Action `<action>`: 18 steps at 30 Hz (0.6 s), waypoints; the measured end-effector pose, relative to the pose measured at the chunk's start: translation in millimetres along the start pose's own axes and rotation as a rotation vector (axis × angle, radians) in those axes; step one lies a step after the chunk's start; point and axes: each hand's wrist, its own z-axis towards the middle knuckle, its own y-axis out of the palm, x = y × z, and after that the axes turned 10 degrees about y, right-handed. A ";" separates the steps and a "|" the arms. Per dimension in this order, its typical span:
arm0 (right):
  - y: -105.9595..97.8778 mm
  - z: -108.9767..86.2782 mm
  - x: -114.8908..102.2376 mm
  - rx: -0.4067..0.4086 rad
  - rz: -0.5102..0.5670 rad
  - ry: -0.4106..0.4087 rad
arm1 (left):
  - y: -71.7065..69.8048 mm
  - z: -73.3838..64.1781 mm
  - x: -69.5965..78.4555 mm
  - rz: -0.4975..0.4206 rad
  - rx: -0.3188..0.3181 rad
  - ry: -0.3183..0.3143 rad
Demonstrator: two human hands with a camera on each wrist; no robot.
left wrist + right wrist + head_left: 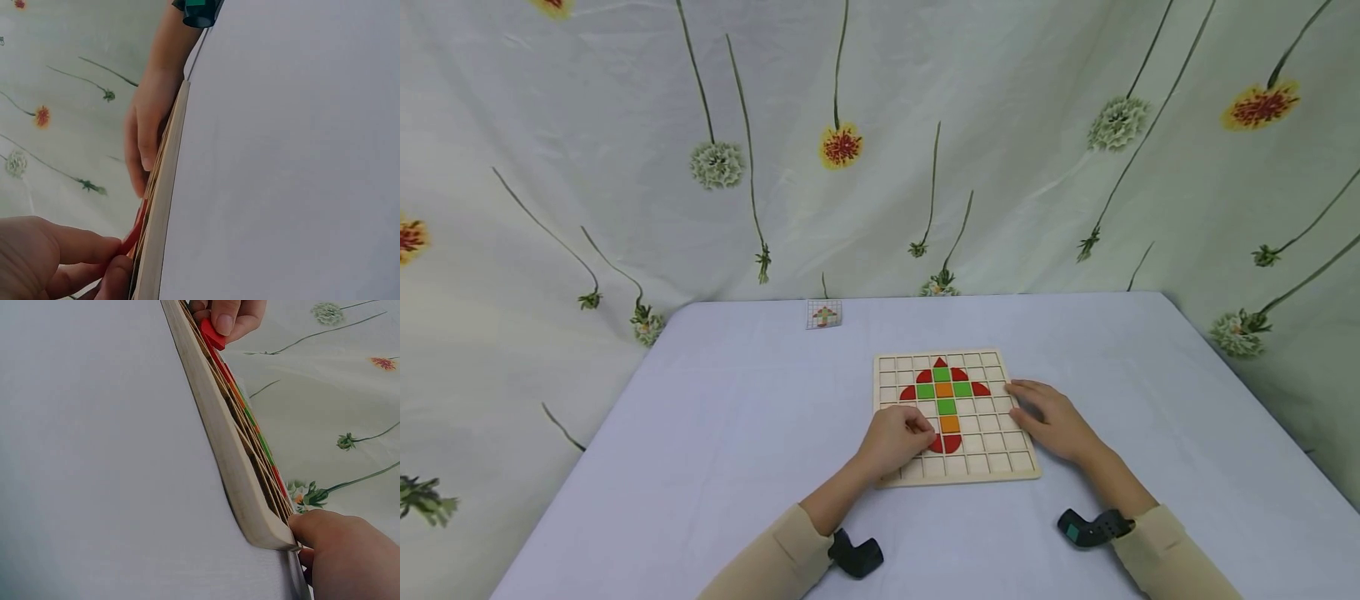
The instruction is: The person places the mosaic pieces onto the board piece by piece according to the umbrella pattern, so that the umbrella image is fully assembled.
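Note:
A wooden grid board [992,462] holds red, green and orange tiles in a tree-like or arrow-like pattern, with an orange tile [943,389] between green ones. My left hand [895,439] is over the board's lower left part. Between its thumb and fingers it pinches a red tile [214,334] with a curved edge, tilted up at the pattern's bottom. Beside that piece, another red rounded tile [952,443] lies in its cell. My right hand [1058,421] rests at the board's right edge, fingers extended and touching the frame.
A small pattern card [824,314] with a similar coloured figure lies at the back edge of the white-covered table [722,433]. Behind the table hangs a flower-printed cloth [880,200]. Each wrist carries a dark camera band [1093,529].

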 end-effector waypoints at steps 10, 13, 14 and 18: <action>0.5 0.0 -0.3 -0.002 0.002 0.008 | 4.0 -2.0 1.8 0.036 0.037 0.044; 0.4 0.1 -0.4 -0.001 0.003 0.007 | 4.2 -3.3 4.9 0.041 0.048 0.047; 0.3 0.0 -0.3 -0.001 0.004 0.006 | 4.1 -3.7 6.2 0.042 0.048 0.047; 0.5 -0.2 0.2 0.000 0.012 0.004 | 4.6 -4.8 10.0 0.044 0.048 0.038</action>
